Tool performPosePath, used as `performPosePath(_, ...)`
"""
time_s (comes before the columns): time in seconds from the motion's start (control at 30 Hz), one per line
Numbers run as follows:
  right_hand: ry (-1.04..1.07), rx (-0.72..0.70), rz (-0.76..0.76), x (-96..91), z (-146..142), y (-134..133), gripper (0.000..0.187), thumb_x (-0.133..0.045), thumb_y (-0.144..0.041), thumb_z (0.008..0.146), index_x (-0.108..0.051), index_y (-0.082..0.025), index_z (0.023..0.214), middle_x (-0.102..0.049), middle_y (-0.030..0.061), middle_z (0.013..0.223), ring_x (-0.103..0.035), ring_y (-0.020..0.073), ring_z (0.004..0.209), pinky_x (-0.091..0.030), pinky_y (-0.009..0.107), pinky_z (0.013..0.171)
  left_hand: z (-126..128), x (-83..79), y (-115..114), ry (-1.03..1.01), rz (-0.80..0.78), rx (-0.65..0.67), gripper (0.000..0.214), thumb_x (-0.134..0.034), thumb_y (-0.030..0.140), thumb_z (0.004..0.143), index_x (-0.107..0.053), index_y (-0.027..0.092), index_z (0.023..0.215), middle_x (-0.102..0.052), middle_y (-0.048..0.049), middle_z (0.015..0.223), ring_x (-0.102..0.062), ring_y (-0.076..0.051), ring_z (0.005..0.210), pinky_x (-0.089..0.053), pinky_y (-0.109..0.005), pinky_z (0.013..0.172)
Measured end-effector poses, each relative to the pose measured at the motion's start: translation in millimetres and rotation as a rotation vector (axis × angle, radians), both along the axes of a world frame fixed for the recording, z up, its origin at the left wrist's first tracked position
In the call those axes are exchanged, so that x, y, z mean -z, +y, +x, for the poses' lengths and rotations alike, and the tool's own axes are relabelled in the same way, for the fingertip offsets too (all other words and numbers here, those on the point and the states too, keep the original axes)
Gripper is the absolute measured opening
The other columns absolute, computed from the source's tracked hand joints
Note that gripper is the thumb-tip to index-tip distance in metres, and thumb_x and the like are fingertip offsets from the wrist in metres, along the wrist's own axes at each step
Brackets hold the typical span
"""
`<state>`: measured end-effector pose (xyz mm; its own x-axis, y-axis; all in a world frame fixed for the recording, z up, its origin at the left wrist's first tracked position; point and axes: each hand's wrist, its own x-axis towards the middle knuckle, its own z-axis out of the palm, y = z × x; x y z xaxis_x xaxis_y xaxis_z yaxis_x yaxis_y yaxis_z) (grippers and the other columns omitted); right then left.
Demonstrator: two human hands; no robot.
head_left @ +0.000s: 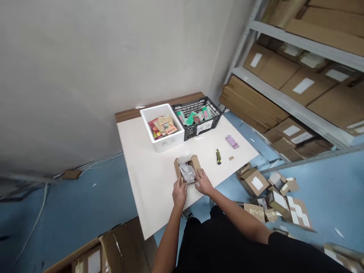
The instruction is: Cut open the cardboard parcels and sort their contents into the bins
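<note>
A small open cardboard box [194, 162] with white wrapping [187, 172] inside sits near the front of the white table [148, 174]. My left hand [179, 192] grips the box's left near corner, fingers curled on its flap. On the right near side, my right hand [203, 182] holds the box with fingers bent against it.
Behind the box stand a white foam tub [167, 143] of packets and a black crate [199, 129] of green and pink items. A utility knife [218, 156] and a pink item [232, 141] lie to the right. Opened boxes [273, 193] litter the blue floor; shelves [295, 102] hold cartons.
</note>
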<state>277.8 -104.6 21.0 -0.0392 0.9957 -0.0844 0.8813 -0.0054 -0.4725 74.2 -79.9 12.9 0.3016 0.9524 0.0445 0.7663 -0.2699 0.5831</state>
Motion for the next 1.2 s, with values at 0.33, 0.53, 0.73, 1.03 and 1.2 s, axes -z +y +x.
performPosePath(0.33,0.213,0.233,0.334,-42.0,109.9,-24.4,0.026,-0.067,-0.011,0.086,-0.072,-0.019,0.111,-0.04,0.016,0.167,-0.032,0.0293,0.158,-0.036,0.053,0.125,114.8,-76.1,7.6,-0.083,0.172,0.185,0.027,-0.054,0.027,0.101,-0.08,0.024,0.108,-0.056,-0.0103,0.155,-0.055,-0.031,0.14,-0.05,-0.048,0.116)
performPosePath(0.53,0.13,0.422,0.358,-59.3,232.8,-88.2,0.017,-0.071,-0.014,0.087,-0.078,-0.022,0.1,-0.038,0.0109,0.168,-0.03,0.0329,0.158,-0.037,0.058,0.123,250.9,-98.4,-19.2,-0.049,0.187,0.359,0.025,-0.057,0.029,0.1,-0.08,0.025,0.107,-0.055,-0.0095,0.155,-0.054,-0.031,0.141,-0.05,-0.048,0.116)
performPosePath(0.73,0.065,0.763,0.326,-51.1,346.7,-199.8,0.011,-0.07,-0.019,0.091,-0.078,-0.021,0.098,-0.043,0.0124,0.166,-0.03,0.035,0.157,-0.041,0.056,0.12,405.3,-94.0,-67.4,-0.003,0.142,0.721,0.026,-0.057,0.027,0.1,-0.079,0.028,0.114,-0.055,-0.0053,0.156,-0.054,-0.027,0.141,-0.052,-0.044,0.115)
performPosePath(1.03,-0.122,1.301,0.124,-45.3,465.1,-351.9,0.039,-0.073,-0.019,0.085,-0.074,-0.025,0.124,-0.037,0.0105,0.169,-0.009,0.0426,0.161,-0.021,0.067,0.123,610.5,-89.2,-176.2,0.062,0.064,1.165,0.054,-0.056,0.017,0.096,-0.061,0.032,0.147,-0.035,-0.0033,0.171,-0.044,-0.03,0.15,-0.047,-0.048,0.118)
performPosePath(1.2,-0.068,1.468,0.056,-29.1,497.5,-391.0,0.073,-0.069,-0.021,0.081,-0.053,-0.022,0.153,-0.029,0.0165,0.171,-0.011,0.0443,0.16,-0.024,0.063,0.123,641.6,-92.4,-208.5,0.044,0.096,1.285,0.068,-0.053,0.017,0.096,-0.041,0.029,0.162,-0.021,-0.0071,0.177,-0.035,-0.032,0.156,-0.042,-0.049,0.122)
